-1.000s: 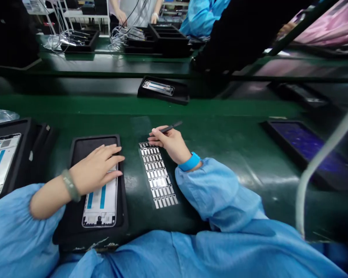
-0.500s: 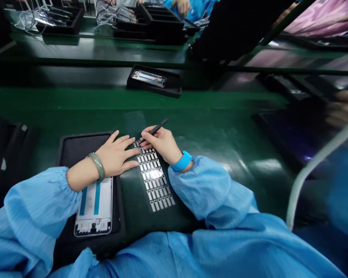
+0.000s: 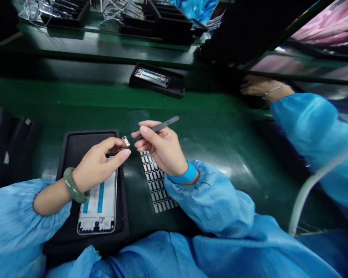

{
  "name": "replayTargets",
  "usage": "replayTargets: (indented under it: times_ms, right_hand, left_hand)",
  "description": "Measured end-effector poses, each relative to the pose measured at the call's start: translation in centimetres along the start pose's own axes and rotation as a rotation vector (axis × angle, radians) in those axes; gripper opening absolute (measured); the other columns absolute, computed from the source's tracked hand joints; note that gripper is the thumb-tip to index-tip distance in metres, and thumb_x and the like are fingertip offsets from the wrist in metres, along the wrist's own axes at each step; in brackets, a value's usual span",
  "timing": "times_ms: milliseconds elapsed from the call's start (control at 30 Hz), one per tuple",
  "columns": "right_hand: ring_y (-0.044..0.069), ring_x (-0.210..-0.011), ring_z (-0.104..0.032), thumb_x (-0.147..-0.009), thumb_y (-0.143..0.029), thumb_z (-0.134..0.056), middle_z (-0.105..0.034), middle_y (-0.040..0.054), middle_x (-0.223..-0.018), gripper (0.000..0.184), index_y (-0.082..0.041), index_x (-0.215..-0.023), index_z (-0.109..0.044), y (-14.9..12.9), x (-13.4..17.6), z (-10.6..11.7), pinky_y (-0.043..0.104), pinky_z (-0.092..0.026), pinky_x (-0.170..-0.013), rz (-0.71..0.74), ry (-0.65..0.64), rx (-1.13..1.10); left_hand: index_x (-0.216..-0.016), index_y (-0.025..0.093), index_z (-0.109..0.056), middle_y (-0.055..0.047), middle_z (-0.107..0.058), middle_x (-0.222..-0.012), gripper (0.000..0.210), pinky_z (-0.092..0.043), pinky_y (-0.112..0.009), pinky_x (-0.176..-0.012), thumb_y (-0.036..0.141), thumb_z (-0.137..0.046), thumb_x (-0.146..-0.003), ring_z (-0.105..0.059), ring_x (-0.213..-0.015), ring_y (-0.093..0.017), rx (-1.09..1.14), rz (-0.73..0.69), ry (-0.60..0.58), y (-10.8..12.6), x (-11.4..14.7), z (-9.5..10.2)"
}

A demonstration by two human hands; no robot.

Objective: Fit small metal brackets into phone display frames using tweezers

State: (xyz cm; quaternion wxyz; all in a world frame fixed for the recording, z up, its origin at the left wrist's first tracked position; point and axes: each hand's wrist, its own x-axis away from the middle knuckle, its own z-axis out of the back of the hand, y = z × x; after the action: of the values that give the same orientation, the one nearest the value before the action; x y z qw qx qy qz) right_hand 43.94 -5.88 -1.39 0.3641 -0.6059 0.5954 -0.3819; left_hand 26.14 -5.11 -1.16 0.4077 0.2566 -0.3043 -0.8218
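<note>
A pair of slim dark tweezers (image 3: 165, 123) is gripped in my right hand (image 3: 161, 144), pointing left. At their tips is a small white label (image 3: 126, 141) with a dark outline. My left hand (image 3: 104, 160) is at the label's left side, fingers bent, with a gap between thumb and index finger; whether its fingertips pinch the label I cannot make out. Under my left hand, a phone frame (image 3: 107, 193) with blue strips lies in a black tray (image 3: 75, 144). The clear sheet of labels (image 3: 156, 181) lies on the table, partly covered by my right hand and sleeve.
Another black tray (image 3: 176, 88) with a phone frame (image 3: 152, 77) sits further back. Black trays (image 3: 17, 143) stand at the left. Cables and black boxes (image 3: 168, 23) line the raised shelf. At right, a co-worker's arm (image 3: 304, 112) reaches in behind a pale curved tube (image 3: 313, 179).
Both hands have lifted off the label sheet, and one label is now up between them. My left hand has gone from spread flat to bent. A co-worker's arm has come into view at right.
</note>
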Motion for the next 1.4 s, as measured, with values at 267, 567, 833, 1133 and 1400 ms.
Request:
replayTargets:
  times_ms: [267,567,833,1133,1400]
  right_hand:
    - [0.011,-0.059,-0.069,-0.069,-0.026,-0.074,-0.069,-0.0017,-0.068,0.025,-0.015,-0.088,-0.063,0.8,0.0,-3.6,0.018,-0.058,-0.054,-0.016,-0.26,0.142]
    - [0.009,-0.066,-0.07,-0.074,-0.031,-0.072,-0.072,0.0013,-0.084,0.023,-0.017,-0.091,-0.065,1.1,-1.0,-2.4,0.017,-0.059,-0.06,-0.087,-0.136,0.023]
    - [0.009,-0.065,-0.07,-0.071,-0.032,-0.074,-0.067,-0.0037,-0.071,0.024,-0.017,-0.085,-0.06,3.9,-0.7,-3.1,0.018,-0.059,-0.061,-0.272,-0.119,0.035]
    - [0.011,-0.055,-0.067,-0.068,-0.034,-0.075,-0.06,-0.0061,-0.06,0.03,-0.018,-0.08,-0.053,6.0,-1.1,-3.3,0.017,-0.053,-0.049,-0.14,-0.172,0.343]
    - [0.012,-0.055,-0.067,-0.073,-0.035,-0.072,-0.061,-0.0054,-0.06,0.026,-0.019,-0.081,-0.053,6.1,-0.8,-3.3,0.021,-0.053,-0.053,-0.112,-0.198,0.486]
  left_hand:
    - [-0.076,0.02,-0.058,0.004,-0.059,-0.067,0.023,-0.042,-0.024,-0.058,0.038,-0.047,-0.085,-0.053,-0.06,-0.011,-0.002,0.179,-0.065,0.2,2.1,3.1]
    - [-0.131,0.02,-0.041,-0.01,-0.043,-0.141,0.063,-0.03,-0.048,-0.11,0.057,-0.052,-0.082,-0.035,-0.133,-0.029,-0.375,-0.084,-0.172,-5.1,5.8,4.5]
    - [-0.118,0.015,-0.049,-0.014,-0.052,-0.128,0.047,-0.031,-0.051,-0.108,0.048,-0.051,-0.085,-0.046,-0.122,-0.029,-0.577,-0.138,-0.037,-5.2,8.4,2.0]
    - [-0.109,0.013,-0.05,-0.018,-0.052,-0.126,0.04,-0.039,-0.054,-0.101,0.044,-0.054,-0.084,-0.049,-0.118,-0.032,-0.593,-0.057,0.087,-4.7,8.7,0.2]
    - [-0.109,0.012,-0.051,-0.018,-0.052,-0.125,0.038,-0.04,-0.05,-0.099,0.041,-0.054,-0.085,-0.048,-0.117,-0.032,-0.594,-0.079,0.099,-5.0,8.7,0.2]
